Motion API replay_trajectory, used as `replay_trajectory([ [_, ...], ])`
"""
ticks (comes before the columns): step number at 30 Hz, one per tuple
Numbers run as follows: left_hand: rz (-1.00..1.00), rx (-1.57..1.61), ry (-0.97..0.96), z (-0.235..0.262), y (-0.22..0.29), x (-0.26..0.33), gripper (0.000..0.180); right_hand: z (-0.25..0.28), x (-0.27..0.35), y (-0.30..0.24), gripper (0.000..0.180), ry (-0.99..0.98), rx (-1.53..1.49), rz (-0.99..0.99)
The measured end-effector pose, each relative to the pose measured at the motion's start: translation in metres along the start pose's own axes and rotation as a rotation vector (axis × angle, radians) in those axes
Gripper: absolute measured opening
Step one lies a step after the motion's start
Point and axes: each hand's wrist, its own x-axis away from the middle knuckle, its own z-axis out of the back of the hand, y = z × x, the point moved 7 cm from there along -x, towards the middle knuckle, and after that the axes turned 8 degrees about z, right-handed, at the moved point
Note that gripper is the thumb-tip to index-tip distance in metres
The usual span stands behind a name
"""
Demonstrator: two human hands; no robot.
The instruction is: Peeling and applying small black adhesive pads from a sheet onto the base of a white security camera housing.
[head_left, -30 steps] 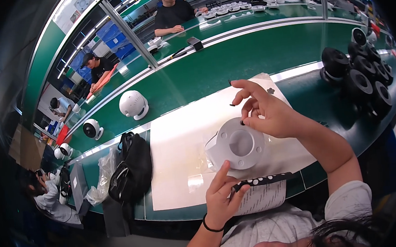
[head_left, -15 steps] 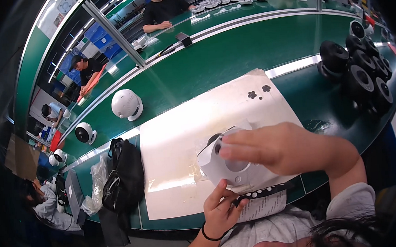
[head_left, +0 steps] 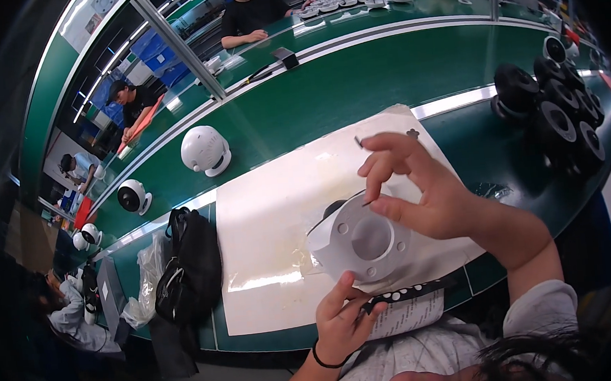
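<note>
A white rounded housing (head_left: 332, 249) with a round opening and small circular recesses in its rim rests on a pale mat (head_left: 265, 221). My left hand (head_left: 339, 322) is closed on a black strip (head_left: 405, 295) with a row of round white spots, and a fingertip touches the housing's lower edge. Over the housing's upper right side is my right hand (head_left: 426, 193), thumb and a finger brought close around a small dark piece (head_left: 366, 202). Another thin dark piece (head_left: 358, 142) shows at a raised fingertip. A black flower-shaped pad (head_left: 413, 133) lies partly hidden behind this hand.
Printed paper (head_left: 413, 314) lies beneath the strip. To the left are a black bag (head_left: 187, 276) and a clear plastic bag (head_left: 142, 287). White camera-like units (head_left: 205, 151) stand beyond, with several black round units (head_left: 556, 123) at right. Co-workers (head_left: 254, 17) sit across the bench.
My right hand has lifted off the housing's face and moved up, uncovering the round opening and recesses. The housing has turned slightly. My left hand has barely moved.
</note>
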Motion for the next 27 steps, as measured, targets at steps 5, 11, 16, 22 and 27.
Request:
replay_trajectory([
  [5, 0.002, 0.016, 0.024, 0.002, 0.005, -0.002, 0.020, -0.031, 0.003, 0.005, 0.057, -0.097, -0.098, -0.062],
  [11, 0.024, 0.010, 0.015, 0.004, 0.003, -0.002, 0.020, -0.032, -0.002, -0.012, 0.048, -0.166, 0.323, 0.033],
  [16, 0.037, 0.022, 0.005, 0.001, 0.002, -0.004, 0.018, -0.039, 0.008, -0.038, 0.048, -0.166, 0.760, 0.266],
  [22, 0.058, 0.010, 0.014, 0.000, 0.002, -0.003, 0.016, -0.040, 0.013, -0.041, 0.036, -0.189, 0.801, 0.184],
  [27, 0.023, -0.014, 0.016, 0.000, 0.004, -0.006, 0.016, -0.022, 0.032, -0.019, 0.014, -0.085, 0.426, 0.070],
])
